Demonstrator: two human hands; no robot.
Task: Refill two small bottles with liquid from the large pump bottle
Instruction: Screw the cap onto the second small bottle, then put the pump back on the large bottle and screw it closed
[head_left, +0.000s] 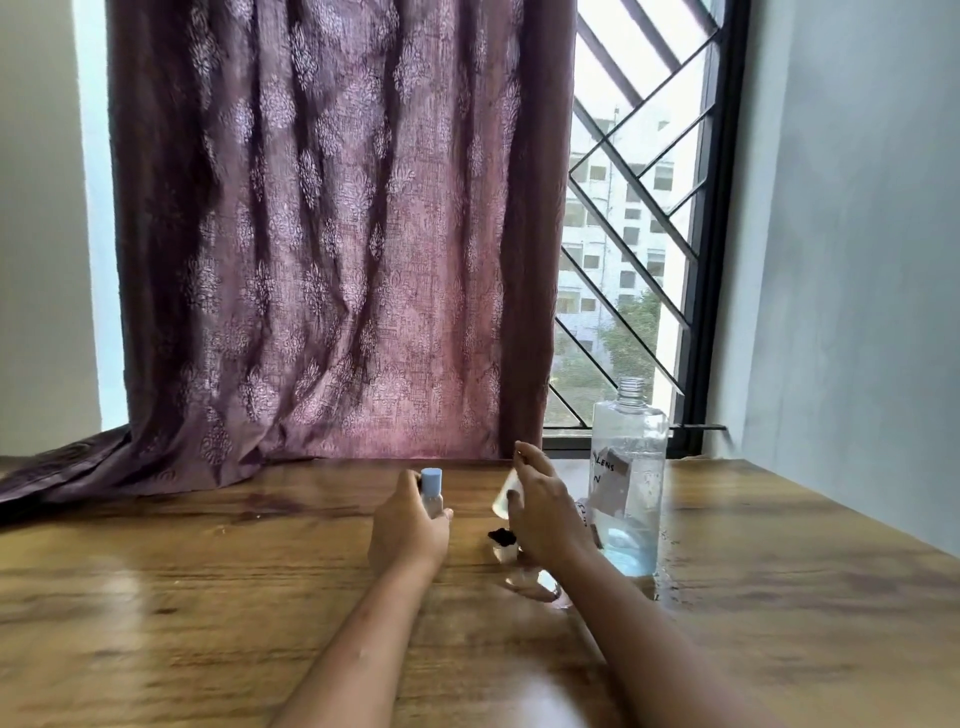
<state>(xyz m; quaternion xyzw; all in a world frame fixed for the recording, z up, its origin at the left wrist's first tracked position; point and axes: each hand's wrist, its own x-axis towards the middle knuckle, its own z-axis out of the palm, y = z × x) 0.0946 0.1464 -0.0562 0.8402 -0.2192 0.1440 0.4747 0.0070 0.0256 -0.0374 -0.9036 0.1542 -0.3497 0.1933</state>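
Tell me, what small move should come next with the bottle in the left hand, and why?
Probably take the blue cap off the small bottle. The left hand grips that bottle with the cap on, so nothing can go in, while the large bottle stands open on the table. The right hand holds a pale translucent piece, too blurred to name.

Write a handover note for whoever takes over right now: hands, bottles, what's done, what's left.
Left hand grips the blue-capped bottle, upright just above the table.
Right hand holds a clear piece off the table; it is too blurred to name.
Large bottle stands at right, neck bare, partly full.
Black-topped item sits by the right hand, possibly the second bottle.
Done: one bottle capped. Left: probably the second bottle, then closing the large one.
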